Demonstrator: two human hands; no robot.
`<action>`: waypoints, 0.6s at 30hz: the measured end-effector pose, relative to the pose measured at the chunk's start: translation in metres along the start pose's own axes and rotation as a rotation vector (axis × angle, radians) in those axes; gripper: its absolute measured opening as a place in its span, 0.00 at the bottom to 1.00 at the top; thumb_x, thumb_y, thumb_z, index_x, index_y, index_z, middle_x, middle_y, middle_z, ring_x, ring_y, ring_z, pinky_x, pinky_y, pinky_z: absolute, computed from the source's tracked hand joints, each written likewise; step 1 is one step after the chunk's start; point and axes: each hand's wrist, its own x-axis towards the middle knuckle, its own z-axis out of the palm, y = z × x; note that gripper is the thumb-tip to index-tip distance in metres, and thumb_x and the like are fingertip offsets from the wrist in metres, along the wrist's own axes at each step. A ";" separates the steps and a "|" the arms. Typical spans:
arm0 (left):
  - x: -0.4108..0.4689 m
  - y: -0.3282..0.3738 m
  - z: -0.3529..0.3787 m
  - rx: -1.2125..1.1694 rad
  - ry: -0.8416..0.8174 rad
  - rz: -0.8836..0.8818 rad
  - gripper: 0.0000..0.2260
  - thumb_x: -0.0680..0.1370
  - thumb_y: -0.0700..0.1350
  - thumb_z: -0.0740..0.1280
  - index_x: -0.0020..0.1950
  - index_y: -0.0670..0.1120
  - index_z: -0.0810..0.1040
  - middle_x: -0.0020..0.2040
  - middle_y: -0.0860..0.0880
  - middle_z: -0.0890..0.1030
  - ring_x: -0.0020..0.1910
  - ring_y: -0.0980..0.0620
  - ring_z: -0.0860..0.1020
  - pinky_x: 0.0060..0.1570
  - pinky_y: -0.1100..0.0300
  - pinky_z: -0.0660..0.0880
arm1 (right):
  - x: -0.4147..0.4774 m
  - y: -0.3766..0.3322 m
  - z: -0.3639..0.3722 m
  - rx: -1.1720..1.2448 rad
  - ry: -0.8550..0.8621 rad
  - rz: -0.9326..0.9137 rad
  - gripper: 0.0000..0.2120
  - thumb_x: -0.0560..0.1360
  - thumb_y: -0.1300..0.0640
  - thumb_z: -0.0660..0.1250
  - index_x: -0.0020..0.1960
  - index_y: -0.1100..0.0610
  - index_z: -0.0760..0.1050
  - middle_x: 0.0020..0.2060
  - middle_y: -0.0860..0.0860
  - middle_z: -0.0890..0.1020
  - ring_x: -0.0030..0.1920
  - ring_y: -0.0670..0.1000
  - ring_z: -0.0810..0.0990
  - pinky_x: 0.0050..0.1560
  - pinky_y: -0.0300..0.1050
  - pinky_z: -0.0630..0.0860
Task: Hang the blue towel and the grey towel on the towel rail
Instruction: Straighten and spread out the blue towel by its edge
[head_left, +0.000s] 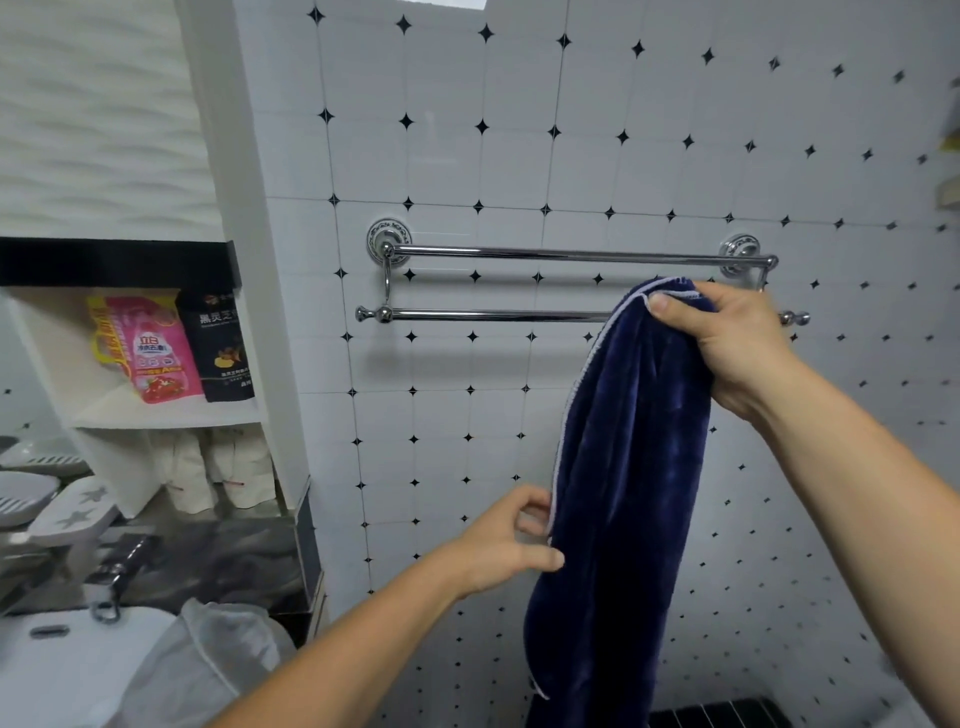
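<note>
Nearest the camera, two bare forearms reach up from the bottom edge toward the white tiled wall (467, 130) with its small black diamonds, which fills most of the frame. The blue towel (623, 493) hangs in a long bunched fold at centre right, from just below the rail down to the bottom edge. The chrome towel rail (519, 254) has two bars across the middle of the frame; the towel's top covers the right part of the lower bar, though whether it rests on it cannot be told. The right hand (737, 343), at right of centre, is closed on the towel's top end, thumb pressed over the white-edged hem. The left hand (504, 545), lower centre, is partly open, thumb and fingertips touching the towel's left edge. At lower left a grey towel (208, 665) lies crumpled on the surface. On a shelf (171, 410) at left stand a pink pouch (150, 348) and a black pouch (223, 348).
</note>
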 end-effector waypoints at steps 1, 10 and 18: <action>0.000 -0.004 0.006 0.003 0.020 -0.002 0.23 0.72 0.43 0.72 0.65 0.50 0.71 0.59 0.48 0.78 0.57 0.56 0.76 0.58 0.65 0.73 | 0.001 0.001 0.002 0.012 0.010 0.006 0.02 0.73 0.64 0.72 0.44 0.59 0.82 0.34 0.51 0.85 0.35 0.49 0.83 0.40 0.43 0.82; 0.009 -0.009 -0.008 -0.456 0.260 -0.097 0.15 0.75 0.34 0.62 0.57 0.46 0.81 0.52 0.49 0.85 0.46 0.54 0.83 0.36 0.63 0.77 | 0.000 -0.005 -0.002 0.056 -0.027 0.006 0.01 0.73 0.63 0.72 0.44 0.58 0.83 0.38 0.54 0.86 0.39 0.53 0.84 0.44 0.47 0.82; 0.018 -0.009 -0.010 -0.442 0.383 -0.018 0.09 0.72 0.34 0.73 0.51 0.35 0.81 0.49 0.39 0.85 0.46 0.43 0.85 0.45 0.55 0.82 | -0.001 -0.005 -0.003 0.050 -0.039 -0.006 0.04 0.73 0.63 0.73 0.41 0.56 0.85 0.37 0.53 0.87 0.38 0.51 0.85 0.40 0.44 0.81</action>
